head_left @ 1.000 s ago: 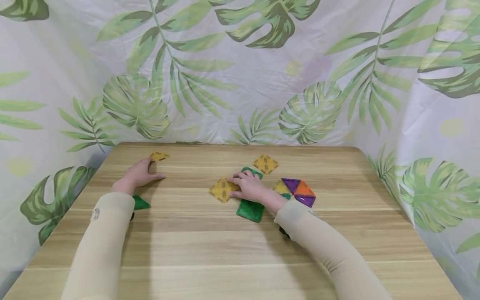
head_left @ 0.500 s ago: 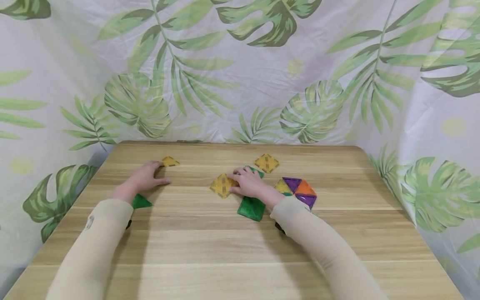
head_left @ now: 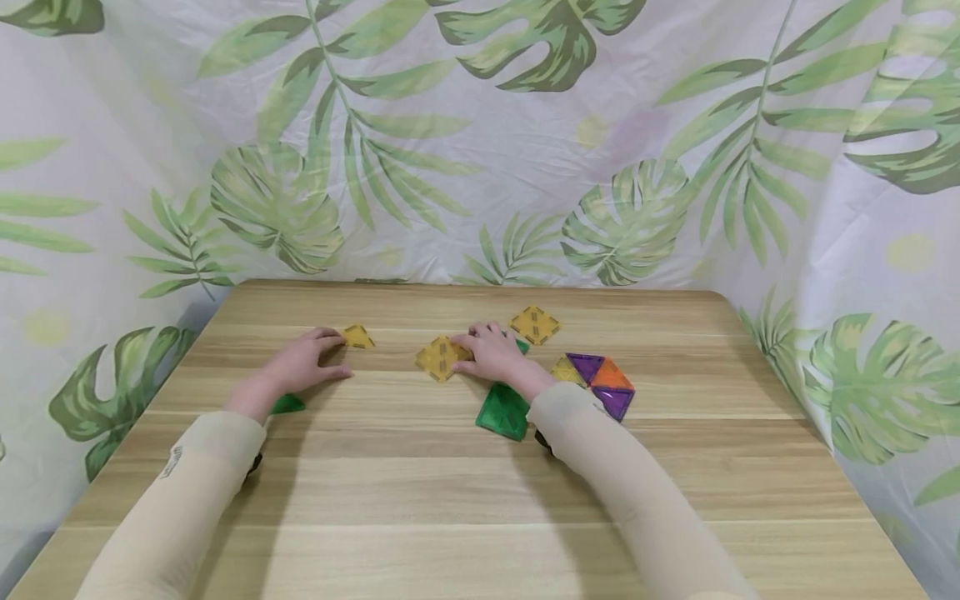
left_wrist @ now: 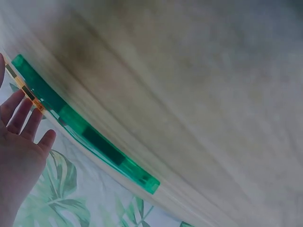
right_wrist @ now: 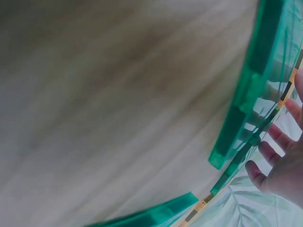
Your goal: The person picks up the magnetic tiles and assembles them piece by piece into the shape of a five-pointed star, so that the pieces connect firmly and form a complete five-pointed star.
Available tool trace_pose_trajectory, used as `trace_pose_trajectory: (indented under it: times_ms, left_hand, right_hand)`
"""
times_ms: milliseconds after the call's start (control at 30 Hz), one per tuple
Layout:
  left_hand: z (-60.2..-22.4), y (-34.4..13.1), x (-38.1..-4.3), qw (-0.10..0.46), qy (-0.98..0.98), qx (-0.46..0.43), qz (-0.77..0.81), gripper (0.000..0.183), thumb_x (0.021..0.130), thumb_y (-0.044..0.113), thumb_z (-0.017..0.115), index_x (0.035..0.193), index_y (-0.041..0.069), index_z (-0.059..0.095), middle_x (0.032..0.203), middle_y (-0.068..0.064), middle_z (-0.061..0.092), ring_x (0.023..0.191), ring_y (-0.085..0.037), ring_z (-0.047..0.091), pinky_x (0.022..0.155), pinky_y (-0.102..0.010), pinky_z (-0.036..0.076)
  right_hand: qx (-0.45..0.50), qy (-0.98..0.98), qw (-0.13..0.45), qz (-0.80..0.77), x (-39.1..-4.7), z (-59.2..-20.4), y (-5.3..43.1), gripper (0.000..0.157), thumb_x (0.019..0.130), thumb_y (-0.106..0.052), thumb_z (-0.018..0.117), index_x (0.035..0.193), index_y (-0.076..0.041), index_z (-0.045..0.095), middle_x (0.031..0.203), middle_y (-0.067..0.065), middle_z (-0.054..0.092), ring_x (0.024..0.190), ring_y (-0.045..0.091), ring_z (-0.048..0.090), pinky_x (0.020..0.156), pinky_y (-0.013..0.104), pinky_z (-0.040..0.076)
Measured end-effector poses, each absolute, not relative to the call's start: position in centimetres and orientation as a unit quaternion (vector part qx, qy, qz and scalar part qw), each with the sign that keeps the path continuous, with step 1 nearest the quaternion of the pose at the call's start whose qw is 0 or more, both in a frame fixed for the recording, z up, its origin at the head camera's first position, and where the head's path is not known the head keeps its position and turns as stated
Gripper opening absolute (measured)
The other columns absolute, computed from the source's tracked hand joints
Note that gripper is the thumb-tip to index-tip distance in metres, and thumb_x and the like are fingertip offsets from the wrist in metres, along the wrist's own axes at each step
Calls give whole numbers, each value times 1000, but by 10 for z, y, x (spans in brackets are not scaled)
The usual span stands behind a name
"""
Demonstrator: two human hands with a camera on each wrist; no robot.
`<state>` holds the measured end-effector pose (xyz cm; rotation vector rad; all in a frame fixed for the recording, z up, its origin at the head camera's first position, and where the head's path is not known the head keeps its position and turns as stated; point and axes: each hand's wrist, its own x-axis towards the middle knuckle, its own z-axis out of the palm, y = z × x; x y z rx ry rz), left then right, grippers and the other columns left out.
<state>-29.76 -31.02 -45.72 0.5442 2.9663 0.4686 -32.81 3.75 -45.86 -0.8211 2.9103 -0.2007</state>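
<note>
In the head view, my left hand (head_left: 298, 365) touches the left corner of a small yellow triangular magnetic tile (head_left: 359, 337) with its fingertips, the thumb held apart. A green triangular tile (head_left: 288, 405) lies partly under that wrist; its edge (left_wrist: 90, 132) fills the foreground of the left wrist view. My right hand (head_left: 497, 353) pinches the right corner of a yellow diamond of magnetic tiles (head_left: 437, 360) between thumb and forefinger. Beneath this hand lie green tiles (head_left: 502, 412), partly hidden. The right wrist view shows the right hand (right_wrist: 284, 161) beyond green tile edges (right_wrist: 246, 94).
Another yellow diamond (head_left: 536, 325) lies farther back on the wooden table (head_left: 390, 500). To the right is a cluster of triangular tiles with purple (head_left: 615, 402), orange (head_left: 613, 374) and yellow pieces, partly covered by the right arm. A leaf-print cloth (head_left: 420, 192) hangs behind the table.
My left hand has slid the yellow triangle to the right and toward me. The yellow diamond has shifted slightly away from me with my right hand.
</note>
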Motion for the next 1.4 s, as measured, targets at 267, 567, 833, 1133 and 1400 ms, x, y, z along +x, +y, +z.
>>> trace_pose_trajectory:
  times_ms: [267, 567, 833, 1133, 1400]
  left_hand:
    - [-454, -305, -290, 49, 964, 195, 176, 71, 87, 43, 65, 137, -3, 45, 142, -25, 38, 128, -46, 36, 103, -59, 30]
    - [-453, -302, -286, 46, 956, 221, 188, 66, 87, 37, 68, 136, -2, 47, 139, -23, 42, 127, -45, 38, 103, -58, 31]
    - [-454, -294, -285, 53, 947, 250, 197, 64, 84, 35, 71, 133, 0, 51, 136, -20, 46, 125, -42, 43, 101, -56, 35]
    - [-456, -280, -278, 35, 931, 316, 181, 57, 82, 35, 73, 125, 1, 59, 130, -17, 53, 120, -38, 49, 100, -53, 37]
    - [-450, -253, -272, 56, 912, 365, 177, 52, 82, 35, 72, 123, 4, 62, 128, -12, 55, 118, -33, 52, 99, -50, 40]
  right_hand:
    - [-246, 968, 27, -36, -335, -462, 31, 57, 91, -61, 44, 143, -38, 39, 127, 9, 45, 114, 28, 41, 90, 47, 36]
    - [-231, 972, 29, -13, -335, -462, 33, 58, 92, -63, 38, 145, -42, 32, 127, 12, 44, 110, 29, 41, 88, 47, 36]
    - [-270, 961, 23, -45, -337, -463, 44, 63, 90, -62, 44, 147, -41, 26, 120, 7, 43, 103, 25, 38, 83, 44, 33]
    - [-330, 942, 10, -66, -323, -447, 49, 64, 89, -57, 53, 146, -34, 33, 128, 4, 43, 117, 25, 37, 88, 45, 34]
    - [-388, 919, 22, -71, -301, -441, 53, 70, 85, -56, 61, 145, -31, 37, 140, 6, 41, 129, 29, 34, 98, 53, 33]
